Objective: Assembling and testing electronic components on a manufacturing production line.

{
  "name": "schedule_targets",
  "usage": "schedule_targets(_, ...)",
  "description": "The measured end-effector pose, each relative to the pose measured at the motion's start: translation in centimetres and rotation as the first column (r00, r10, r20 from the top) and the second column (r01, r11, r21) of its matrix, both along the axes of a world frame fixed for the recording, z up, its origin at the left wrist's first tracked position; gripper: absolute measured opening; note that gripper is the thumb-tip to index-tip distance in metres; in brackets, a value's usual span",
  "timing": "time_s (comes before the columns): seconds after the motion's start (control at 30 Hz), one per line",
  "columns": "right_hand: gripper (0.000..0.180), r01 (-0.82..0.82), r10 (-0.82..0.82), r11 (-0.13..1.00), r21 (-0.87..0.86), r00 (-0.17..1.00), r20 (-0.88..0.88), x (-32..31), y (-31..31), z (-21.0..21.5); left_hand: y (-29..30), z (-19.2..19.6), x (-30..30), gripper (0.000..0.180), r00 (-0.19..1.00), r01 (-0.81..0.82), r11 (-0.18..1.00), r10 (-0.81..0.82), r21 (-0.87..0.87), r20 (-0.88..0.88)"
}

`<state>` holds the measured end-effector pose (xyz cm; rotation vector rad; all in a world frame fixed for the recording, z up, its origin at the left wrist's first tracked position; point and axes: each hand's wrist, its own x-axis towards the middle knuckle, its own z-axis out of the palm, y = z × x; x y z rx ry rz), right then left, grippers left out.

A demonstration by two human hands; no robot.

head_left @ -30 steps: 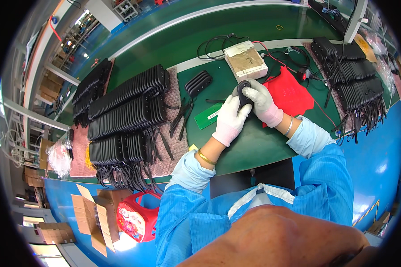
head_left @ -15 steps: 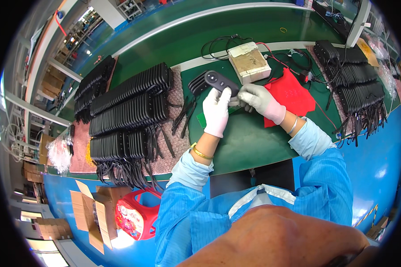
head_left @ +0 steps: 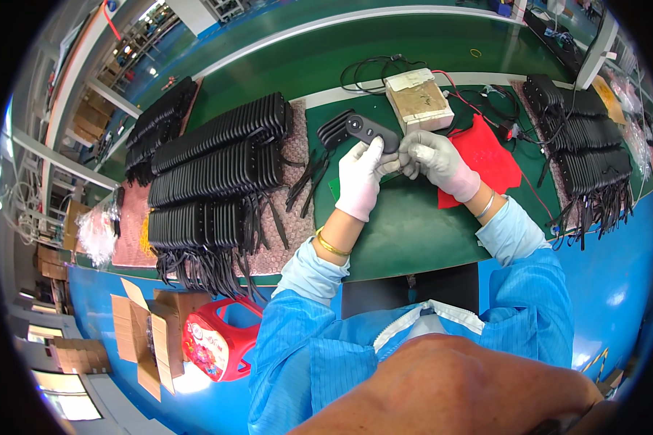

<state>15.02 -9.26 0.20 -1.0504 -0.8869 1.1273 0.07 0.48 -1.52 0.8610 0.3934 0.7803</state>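
Observation:
A black oblong device with round buttons, resembling a remote control [head_left: 376,135], is gripped near its close end by my white-gloved left hand [head_left: 360,181], the thumb lying on its face. My right hand [head_left: 437,161], gloved too, is closed in a pinch beside that same end. Whatever lies between its fingertips is too small or hidden to make out. Just left of the held device, a small group of similar black devices [head_left: 334,130] rests on the green table, their straps [head_left: 309,181] trailing toward me. Part of a green board [head_left: 334,190] shows beside my left hand.
Rows of black strapped devices [head_left: 214,170] cover the mat on the left; more devices [head_left: 591,134] stand at right. A worn box [head_left: 419,101], a red cloth [head_left: 486,159] and cables [head_left: 511,109] lie beyond my hands. A red jug [head_left: 225,341] and cardboard box [head_left: 146,337] are on the floor.
The whole view has shifted slightly. The held device has tilted a little, and my right fingers have drawn into a tighter pinch near its close end. My left hand keeps its hold.

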Motion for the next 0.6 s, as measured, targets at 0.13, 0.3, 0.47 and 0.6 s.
schedule_targets(0.13,0.017,0.071,-0.068,0.997,-0.017,0.99,0.125,-0.3,-0.1,-0.3,-0.5,-0.1,0.1,0.024,0.999,-0.033,0.999,0.033,-0.004,0.002)
schedule_targets(0.3,0.017,0.149,-0.124,0.986,-0.069,0.952,0.28,-0.6,-0.3,-0.5,-1.4,-0.2,0.3,0.024,0.996,-0.078,0.997,0.079,0.03,-0.033)
schedule_targets(0.47,0.017,0.207,-0.18,0.976,-0.062,0.938,0.296,-1.2,-0.3,-0.5,-1.9,-0.1,0.4,0.023,0.986,-0.156,0.984,0.161,0.081,-0.048)
schedule_targets(0.6,0.017,0.213,-0.199,0.977,-0.025,0.943,0.267,-1.5,-0.3,-0.4,-2.3,0.2,0.3,0.023,0.978,-0.197,0.974,0.203,0.112,-0.039)
